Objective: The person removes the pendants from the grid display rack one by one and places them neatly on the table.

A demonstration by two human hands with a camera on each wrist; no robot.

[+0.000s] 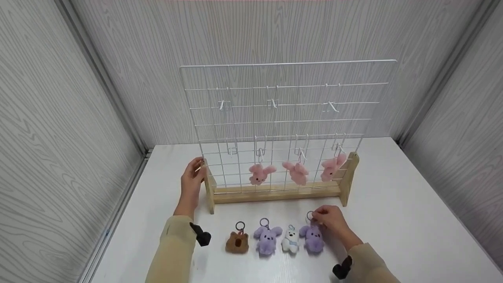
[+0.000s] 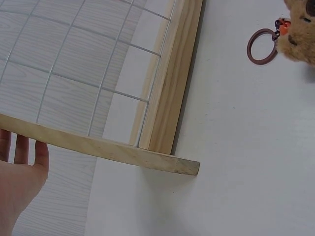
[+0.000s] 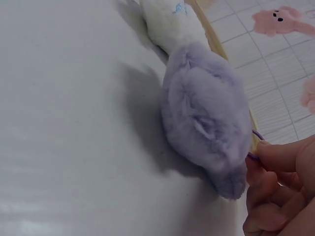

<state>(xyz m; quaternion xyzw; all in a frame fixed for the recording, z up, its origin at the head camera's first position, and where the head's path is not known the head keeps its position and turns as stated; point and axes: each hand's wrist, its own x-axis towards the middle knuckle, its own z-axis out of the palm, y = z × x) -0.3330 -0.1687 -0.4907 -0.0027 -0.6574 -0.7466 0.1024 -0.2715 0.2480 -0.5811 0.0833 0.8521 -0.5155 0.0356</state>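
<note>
A white wire grid rack [image 1: 289,62] stands in a wooden base. My left hand [image 1: 192,181] holds its left wooden side post [image 2: 106,150]; in the left wrist view, part of its fingers is hidden behind the wood. My right hand [image 1: 333,221] pinches the ring [image 1: 310,215] of a purple plush bunny keychain [image 1: 314,239], the rightmost of the front row. That bunny looks raised a little off the table in the right wrist view. Left of it lie a white plush bear keychain [image 1: 290,240], another purple bunny keychain [image 1: 267,240] and a brown plush keychain [image 1: 237,242].
Three pink plush bunnies, left [image 1: 259,174], middle [image 1: 297,173] and right [image 1: 333,168], hang from lower hooks. A lower-left hook [image 1: 232,151] and three upper hooks, including the right one [image 1: 332,106], carry nothing. Wood-grain panels [image 1: 275,35] enclose the white table [image 1: 412,236].
</note>
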